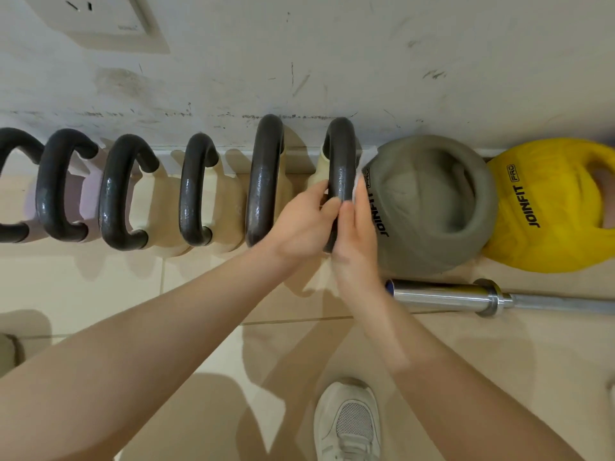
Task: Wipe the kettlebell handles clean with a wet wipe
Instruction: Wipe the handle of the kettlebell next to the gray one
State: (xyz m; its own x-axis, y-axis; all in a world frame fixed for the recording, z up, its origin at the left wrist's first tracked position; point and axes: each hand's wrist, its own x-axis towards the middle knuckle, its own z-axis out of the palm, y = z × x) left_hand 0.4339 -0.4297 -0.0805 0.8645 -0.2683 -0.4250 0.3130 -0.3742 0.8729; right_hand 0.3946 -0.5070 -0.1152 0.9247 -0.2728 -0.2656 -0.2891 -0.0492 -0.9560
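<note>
Several kettlebells with dark handles stand in a row along the wall. The rightmost dark handle (341,168) is held from both sides. My left hand (299,224) curls its fingers round the handle's left side. My right hand (354,241) presses a white wet wipe (358,188) against the handle's right side; only a small corner of the wipe shows above the fingers. The neighbouring handle (264,181) to the left looks shiny and wet.
A grey soft kettlebell (429,207) and a yellow one (549,207) lie right of the row. A steel barbell (466,296) lies on the tiled floor in front of them. My white shoe (349,424) is below. The scuffed wall (299,61) stands close behind.
</note>
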